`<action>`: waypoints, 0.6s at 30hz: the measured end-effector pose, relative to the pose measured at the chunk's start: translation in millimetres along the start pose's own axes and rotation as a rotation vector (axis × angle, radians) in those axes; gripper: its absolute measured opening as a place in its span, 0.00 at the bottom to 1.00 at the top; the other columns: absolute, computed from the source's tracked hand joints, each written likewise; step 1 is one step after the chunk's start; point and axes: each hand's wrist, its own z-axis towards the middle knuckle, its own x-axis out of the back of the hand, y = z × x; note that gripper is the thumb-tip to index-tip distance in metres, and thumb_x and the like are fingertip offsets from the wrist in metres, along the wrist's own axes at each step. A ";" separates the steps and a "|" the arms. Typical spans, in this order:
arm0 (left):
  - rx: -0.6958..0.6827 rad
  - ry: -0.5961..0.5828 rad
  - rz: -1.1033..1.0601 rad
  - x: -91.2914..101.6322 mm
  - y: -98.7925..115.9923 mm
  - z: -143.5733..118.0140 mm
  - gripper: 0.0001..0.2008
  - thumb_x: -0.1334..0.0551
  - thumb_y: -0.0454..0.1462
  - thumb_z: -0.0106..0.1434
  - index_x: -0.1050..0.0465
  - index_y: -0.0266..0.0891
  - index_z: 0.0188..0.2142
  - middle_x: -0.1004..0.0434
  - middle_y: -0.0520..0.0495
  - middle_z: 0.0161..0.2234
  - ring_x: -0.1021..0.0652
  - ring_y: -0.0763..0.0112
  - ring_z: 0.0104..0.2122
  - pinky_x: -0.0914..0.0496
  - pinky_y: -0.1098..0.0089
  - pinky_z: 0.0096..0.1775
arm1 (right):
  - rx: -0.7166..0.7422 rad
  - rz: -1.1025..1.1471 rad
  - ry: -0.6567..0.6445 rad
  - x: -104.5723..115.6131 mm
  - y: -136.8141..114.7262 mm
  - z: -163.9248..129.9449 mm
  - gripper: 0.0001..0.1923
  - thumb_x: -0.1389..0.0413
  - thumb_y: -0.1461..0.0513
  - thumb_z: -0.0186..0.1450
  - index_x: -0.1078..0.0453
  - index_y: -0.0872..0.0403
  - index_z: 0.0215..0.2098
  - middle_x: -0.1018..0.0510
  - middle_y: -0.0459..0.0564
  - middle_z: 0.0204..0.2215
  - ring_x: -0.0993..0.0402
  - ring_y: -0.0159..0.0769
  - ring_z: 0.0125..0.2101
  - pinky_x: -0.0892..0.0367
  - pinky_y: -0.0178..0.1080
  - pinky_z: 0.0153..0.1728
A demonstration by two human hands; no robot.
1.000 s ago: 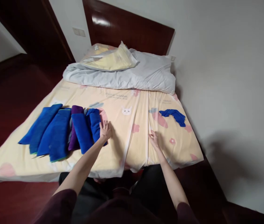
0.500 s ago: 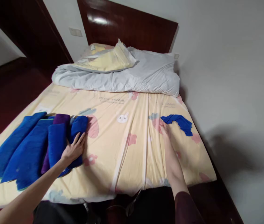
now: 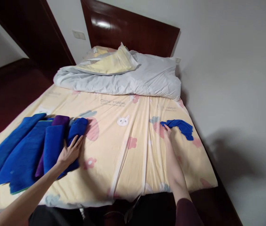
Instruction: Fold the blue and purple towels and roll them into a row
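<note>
On the left of the bed lies a row of folded blue towels (image 3: 26, 150), overlapping one another, with a purple towel (image 3: 60, 120) among them. My left hand (image 3: 70, 153) rests on the rightmost folded blue towel (image 3: 77, 128), its fingers spread and nothing gripped. Over on the right, a small crumpled blue cloth (image 3: 181, 127) lies loose on the sheet. My right hand (image 3: 167, 133) pinches the left tip of this cloth between thumb and fingers; the rest of it trails off toward the bed's right edge.
The bed has a yellow rabbit-print sheet (image 3: 107, 125) with wrinkles running lengthwise. A rolled grey-white quilt (image 3: 147, 75) with a yellow fold (image 3: 111, 65) lies before the dark wooden headboard (image 3: 133, 25). A white wall (image 3: 236, 78) runs close along the right side.
My left hand and the folded towels under it have shifted a little to the left and nearer. My right hand's fingers have closed on the tip of the small blue cloth.
</note>
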 end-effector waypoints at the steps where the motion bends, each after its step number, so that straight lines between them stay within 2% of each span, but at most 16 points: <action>1: 0.028 0.023 -0.019 -1.3 5.1 -0.8 0.35 0.52 0.25 0.63 0.44 0.30 0.70 0.40 0.30 0.68 0.47 0.45 0.71 0.60 0.29 0.65 | -0.004 -0.006 -0.002 -1.2 -2.2 -9.0 0.25 0.40 0.50 0.57 0.23 0.60 0.46 0.18 0.60 0.42 0.25 0.42 0.39 0.30 0.46 0.46; 3: 0.104 0.068 -0.059 -4.0 22.1 -2.8 0.34 0.53 0.25 0.63 0.42 0.32 0.69 0.40 0.31 0.68 0.47 0.45 0.71 0.62 0.30 0.65 | 0.024 -0.027 -0.032 -3.8 -7.5 -33.2 0.21 0.39 0.52 0.56 0.22 0.58 0.41 0.19 0.58 0.40 0.25 0.41 0.38 0.29 0.45 0.44; 5: 0.167 0.080 -0.124 -5.1 50.4 -4.4 0.32 0.49 0.27 0.62 0.36 0.34 0.66 0.40 0.31 0.68 0.49 0.44 0.71 0.59 0.32 0.66 | 0.088 -0.039 -0.099 -6.7 -13.8 -66.4 0.17 0.39 0.53 0.56 0.23 0.56 0.38 0.21 0.55 0.38 0.26 0.39 0.35 0.29 0.44 0.40; 7: 0.157 0.049 -0.214 -2.1 90.2 -5.6 0.30 0.45 0.28 0.60 0.32 0.29 0.62 0.40 0.25 0.67 0.47 0.36 0.70 0.55 0.30 0.65 | 0.146 -0.050 -0.172 -10.2 -21.1 -109.4 0.14 0.39 0.53 0.58 0.23 0.53 0.36 0.23 0.51 0.34 0.29 0.38 0.31 0.29 0.43 0.36; 9: 0.096 0.001 -0.376 7.7 138.0 -7.3 0.31 0.44 0.27 0.59 0.33 0.32 0.63 0.39 0.25 0.66 0.41 0.38 0.68 0.45 0.35 0.65 | 0.199 -0.043 -0.210 -13.9 -29.7 -161.6 0.12 0.40 0.53 0.59 0.23 0.52 0.35 0.25 0.48 0.31 0.31 0.36 0.28 0.30 0.43 0.33; 11: -0.074 -0.001 -0.609 25.5 187.0 -11.1 0.33 0.42 0.29 0.61 0.39 0.37 0.67 0.39 0.31 0.67 0.36 0.47 0.67 0.35 0.47 0.64 | 0.260 -0.045 -0.244 -17.1 -39.7 -220.3 0.13 0.39 0.53 0.60 0.23 0.53 0.35 0.25 0.48 0.30 0.32 0.36 0.27 0.30 0.43 0.33; 13: -0.167 0.054 -0.792 49.0 228.5 -18.4 0.32 0.43 0.31 0.66 0.44 0.39 0.69 0.38 0.34 0.67 0.34 0.54 0.66 0.33 0.50 0.63 | 0.288 -0.056 -0.293 -18.8 -50.4 -280.0 0.12 0.39 0.55 0.62 0.22 0.55 0.34 0.24 0.51 0.30 0.30 0.38 0.29 0.30 0.42 0.34; 14: -0.192 0.061 -0.860 61.3 244.1 -23.4 0.30 0.44 0.31 0.67 0.43 0.40 0.68 0.36 0.35 0.65 0.32 0.57 0.64 0.32 0.52 0.62 | 0.295 -0.056 -0.331 -19.0 -55.7 -308.2 0.11 0.41 0.56 0.64 0.21 0.55 0.35 0.23 0.52 0.32 0.29 0.38 0.31 0.30 0.41 0.34; 16: -0.213 0.034 -0.939 83.7 262.9 -35.9 0.28 0.48 0.26 0.66 0.37 0.41 0.65 0.28 0.39 0.57 0.25 0.62 0.57 0.28 0.57 0.59 | 0.300 -0.076 -0.352 -18.7 -65.2 -358.0 0.09 0.42 0.58 0.65 0.22 0.54 0.35 0.23 0.51 0.33 0.28 0.37 0.32 0.30 0.39 0.35; 18: -0.233 -0.031 -0.944 100.3 266.2 -51.0 0.28 0.50 0.22 0.63 0.31 0.41 0.59 0.25 0.42 0.49 0.22 0.65 0.49 0.25 0.62 0.53 | 0.272 -0.086 -0.324 -17.9 -72.6 -397.4 0.07 0.42 0.60 0.64 0.24 0.54 0.33 0.24 0.49 0.31 0.29 0.36 0.30 0.31 0.38 0.34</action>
